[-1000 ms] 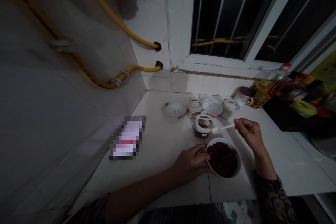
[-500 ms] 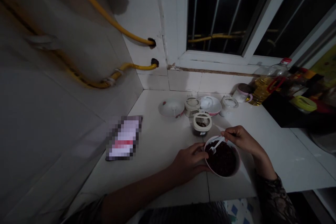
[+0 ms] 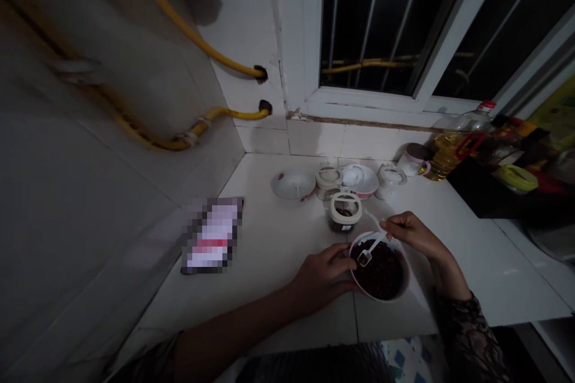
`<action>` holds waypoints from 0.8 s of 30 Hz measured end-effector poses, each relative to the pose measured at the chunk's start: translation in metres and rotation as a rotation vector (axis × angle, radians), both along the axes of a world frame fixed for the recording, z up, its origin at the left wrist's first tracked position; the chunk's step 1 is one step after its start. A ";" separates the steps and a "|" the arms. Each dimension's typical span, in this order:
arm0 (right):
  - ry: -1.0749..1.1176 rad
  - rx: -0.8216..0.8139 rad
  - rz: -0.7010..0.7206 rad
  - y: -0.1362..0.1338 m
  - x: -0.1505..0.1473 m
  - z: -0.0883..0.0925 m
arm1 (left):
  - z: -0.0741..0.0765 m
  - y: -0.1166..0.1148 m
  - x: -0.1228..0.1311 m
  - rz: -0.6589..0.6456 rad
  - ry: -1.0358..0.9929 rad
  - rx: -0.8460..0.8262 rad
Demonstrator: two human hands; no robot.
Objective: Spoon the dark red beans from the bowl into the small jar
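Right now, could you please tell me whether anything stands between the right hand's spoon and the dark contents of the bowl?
Nothing visible does: the right hand holds the spoon with its head within the bowl, at the dark contents; the left hand grips the bowl's side.

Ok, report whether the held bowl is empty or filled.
Partly filled: dark red contents spread across the bowl, stopping below its rim.
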State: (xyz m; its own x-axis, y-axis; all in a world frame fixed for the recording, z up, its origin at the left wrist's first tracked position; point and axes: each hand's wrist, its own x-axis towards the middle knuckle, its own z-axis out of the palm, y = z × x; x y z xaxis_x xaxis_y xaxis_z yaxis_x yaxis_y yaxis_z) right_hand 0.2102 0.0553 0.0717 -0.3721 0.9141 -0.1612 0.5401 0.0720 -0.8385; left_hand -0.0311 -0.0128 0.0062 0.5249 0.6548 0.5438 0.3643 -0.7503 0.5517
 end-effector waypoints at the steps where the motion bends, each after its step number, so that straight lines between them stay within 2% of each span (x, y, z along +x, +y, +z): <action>1: 0.006 -0.019 -0.017 0.000 0.001 0.001 | -0.001 0.000 0.000 0.003 -0.003 0.003; 10: 0.114 -0.168 -0.058 0.004 0.002 -0.002 | -0.001 0.000 0.001 0.013 -0.026 0.034; 20: 0.158 -0.205 -0.105 0.004 -0.001 -0.001 | -0.004 0.001 0.000 0.000 -0.041 0.032; 24: 0.232 -0.208 -0.165 0.007 -0.003 0.001 | -0.003 0.001 0.000 0.002 -0.034 0.041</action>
